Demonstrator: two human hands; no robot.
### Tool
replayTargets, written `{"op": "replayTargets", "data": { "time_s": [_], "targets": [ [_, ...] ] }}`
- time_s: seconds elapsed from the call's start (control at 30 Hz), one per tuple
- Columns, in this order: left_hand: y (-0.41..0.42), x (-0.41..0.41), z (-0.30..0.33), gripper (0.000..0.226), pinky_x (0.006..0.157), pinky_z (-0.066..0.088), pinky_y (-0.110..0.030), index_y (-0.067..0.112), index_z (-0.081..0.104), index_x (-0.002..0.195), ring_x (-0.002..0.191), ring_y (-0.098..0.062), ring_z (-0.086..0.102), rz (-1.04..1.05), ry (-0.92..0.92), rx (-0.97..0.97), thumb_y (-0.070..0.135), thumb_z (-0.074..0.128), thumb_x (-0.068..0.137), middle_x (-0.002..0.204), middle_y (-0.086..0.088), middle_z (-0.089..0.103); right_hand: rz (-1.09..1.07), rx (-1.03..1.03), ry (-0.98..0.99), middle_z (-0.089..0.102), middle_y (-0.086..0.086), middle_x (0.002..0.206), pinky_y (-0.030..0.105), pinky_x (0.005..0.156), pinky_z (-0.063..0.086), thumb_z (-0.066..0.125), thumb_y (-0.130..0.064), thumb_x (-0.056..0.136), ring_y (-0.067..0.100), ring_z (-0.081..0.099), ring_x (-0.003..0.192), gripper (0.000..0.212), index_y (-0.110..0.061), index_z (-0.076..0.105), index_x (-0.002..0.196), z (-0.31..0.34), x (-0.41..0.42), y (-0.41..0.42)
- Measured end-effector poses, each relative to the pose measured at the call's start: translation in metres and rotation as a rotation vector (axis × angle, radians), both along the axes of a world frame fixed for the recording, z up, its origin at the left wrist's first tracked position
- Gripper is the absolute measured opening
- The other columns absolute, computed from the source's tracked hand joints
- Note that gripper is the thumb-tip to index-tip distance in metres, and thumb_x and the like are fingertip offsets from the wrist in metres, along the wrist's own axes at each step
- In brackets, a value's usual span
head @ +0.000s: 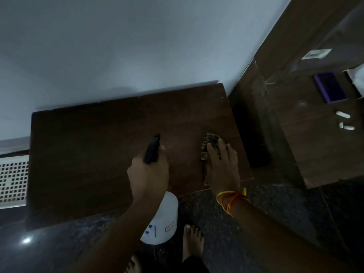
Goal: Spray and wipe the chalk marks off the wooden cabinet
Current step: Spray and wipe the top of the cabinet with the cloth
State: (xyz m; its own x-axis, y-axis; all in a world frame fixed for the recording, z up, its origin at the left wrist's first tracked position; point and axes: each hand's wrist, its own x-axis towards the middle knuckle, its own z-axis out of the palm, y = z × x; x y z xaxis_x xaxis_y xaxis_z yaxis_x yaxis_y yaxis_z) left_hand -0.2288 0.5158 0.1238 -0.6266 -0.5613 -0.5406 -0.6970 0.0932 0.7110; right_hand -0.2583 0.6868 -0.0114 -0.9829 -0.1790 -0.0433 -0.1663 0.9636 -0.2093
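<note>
Striped cloth (210,147) under flat right hand (223,170)

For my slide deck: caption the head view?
Left hand aims spray bottle; right hand presses cloth on wooden cabinet.

Matt wood cabinet (98,154); striped cloth (209,146); glossy floor (49,243).

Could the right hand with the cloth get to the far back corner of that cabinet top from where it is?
Probably yes: the right hand presses the cloth on the cabinet top, with only bare wood between.
</note>
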Motion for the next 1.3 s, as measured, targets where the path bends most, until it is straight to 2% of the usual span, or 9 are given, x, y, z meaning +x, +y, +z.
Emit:
{"op": "replayTargets", "data": {
  "time_s": [0.1,0.3,0.53,0.7,0.77,0.87,1.03,1.1,1.3],
  "targets": [
    [-0.002,0.005,-0.001,0.029,0.071,0.057,-0.049,0.024,0.054,0.07,0.07,-0.036,0.066,-0.008,0.017,-0.004,0.036,0.056,0.096,0.065,-0.009,0.06,-0.023,-0.002,-0.021,0.045,0.018,0.142,0.062,0.103,0.035,0.057,-0.025,0.079,0.047,0.041,0.127,0.053,-0.017,0.053,0.131,0.0,0.016,-0.012],
    [-0.002,0.013,-0.001,0.03,0.07,0.056,-0.047,0.024,0.054,0.069,0.069,-0.035,0.064,-0.035,0.026,-0.021,0.035,0.055,0.097,0.066,-0.011,0.06,0.145,0.02,-0.04,0.044,0.015,0.144,0.061,0.103,0.034,0.076,-0.021,0.075,0.044,0.041,0.13,0.064,-0.02,0.051,0.134,0.0,0.048,-0.021],
    [-0.004,0.02,-0.002,0.033,0.07,0.058,-0.049,0.021,0.054,0.068,0.071,-0.038,0.067,-0.02,0.004,-0.021,0.037,0.055,0.096,0.065,-0.012,0.062,0.28,0.056,-0.067,0.045,0.017,0.142,0.059,0.102,0.038,0.064,-0.025,0.077,0.044,0.045,0.127,0.059,-0.019,0.05,0.134,0.002,0.025,0.006],
    [-0.001,0.024,-0.005,0.03,0.073,0.059,-0.05,0.022,0.056,0.07,0.072,-0.037,0.067,-0.005,0.003,-0.016,0.038,0.056,0.096,0.068,-0.011,0.063,0.13,0.037,-0.092,0.043,0.017,0.144,0.055,0.106,0.033,0.029,-0.032,0.083,0.043,0.042,0.129,0.057,-0.018,0.049,0.135,0.01,-0.008,0.005],
    [0.001,0.027,-0.006,0.028,0.073,0.059,-0.051,0.023,0.057,0.071,0.071,-0.036,0.067,0.011,-0.002,-0.016,0.037,0.057,0.095,0.07,-0.012,0.065,0.14,0.058,-0.07,0.039,0.016,0.147,0.055,0.107,0.032,0.034,-0.028,0.085,0.042,0.039,0.131,0.054,-0.019,0.046,0.137,0.007,0.001,0.013],
    [0.002,0.027,-0.007,0.027,0.072,0.059,-0.05,0.021,0.059,0.074,0.069,-0.034,0.067,0.016,-0.001,-0.017,0.038,0.058,0.095,0.069,-0.011,0.064,0.094,0.044,-0.077,0.036,0.017,0.149,0.056,0.108,0.03,0.059,-0.021,0.08,0.043,0.036,0.133,0.059,-0.018,0.045,0.138,0.001,0.02,0.032],
    [0.005,0.019,-0.007,0.026,0.072,0.058,-0.047,0.016,0.062,0.08,0.07,-0.033,0.066,-0.008,0.0,-0.002,0.036,0.056,0.096,0.07,-0.011,0.063,0.081,0.092,-0.067,0.042,0.017,0.145,0.055,0.105,0.035,0.048,-0.027,0.082,0.043,0.042,0.129,0.053,-0.018,0.049,0.134,0.002,0.016,0.04],
    [0.008,0.015,-0.007,0.027,0.071,0.057,-0.048,0.02,0.057,0.074,0.071,-0.036,0.066,-0.003,-0.001,0.009,0.037,0.056,0.096,0.071,-0.014,0.063,0.03,0.08,-0.059,0.042,0.018,0.144,0.056,0.105,0.035,0.045,-0.028,0.084,0.045,0.042,0.128,0.052,-0.018,0.049,0.134,0.002,-0.007,0.032],
    [0.014,-0.001,-0.006,0.028,0.071,0.056,-0.046,0.027,0.052,0.071,0.072,-0.036,0.066,0.001,-0.001,0.013,0.038,0.055,0.096,0.072,-0.014,0.064,0.017,0.069,-0.116,0.024,0.015,0.154,0.053,0.114,0.018,0.049,-0.021,0.092,0.042,0.021,0.14,0.056,-0.021,0.032,0.146,0.002,-0.051,0.027]
  ]
}}
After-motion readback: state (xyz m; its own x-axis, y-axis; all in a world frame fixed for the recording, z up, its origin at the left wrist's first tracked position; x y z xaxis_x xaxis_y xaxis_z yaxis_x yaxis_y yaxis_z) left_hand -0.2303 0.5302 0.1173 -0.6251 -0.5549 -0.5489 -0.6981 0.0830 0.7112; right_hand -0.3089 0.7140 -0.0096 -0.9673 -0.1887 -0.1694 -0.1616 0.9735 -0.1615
